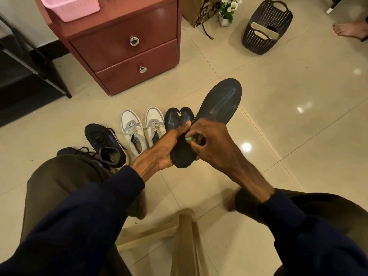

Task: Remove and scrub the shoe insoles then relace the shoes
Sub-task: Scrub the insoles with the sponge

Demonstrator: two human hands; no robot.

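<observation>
A left hand [169, 148] grips a dark insole [219, 104] by its heel, steadying it above the floor [278, 96], while fingers [196, 134] of the right hand [211, 144] pinch a small green scrubber [190, 138] against it (two more insoles [179, 118] lie beside white shoes [143, 128]).

Left hand [169, 148] grips the near end of a dark insole [219, 102]; right hand [211, 144] pinches a small green object [190, 138] against it. White shoes [132, 128] stand on the floor [298, 136], left.

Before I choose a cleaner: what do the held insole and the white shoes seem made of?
Insole: likely foam, matte dark surface, no shine, pale streaks. White shoes: perhaps synthetic leather, smooth toe caps with grey panels; cannot be sure.
</observation>
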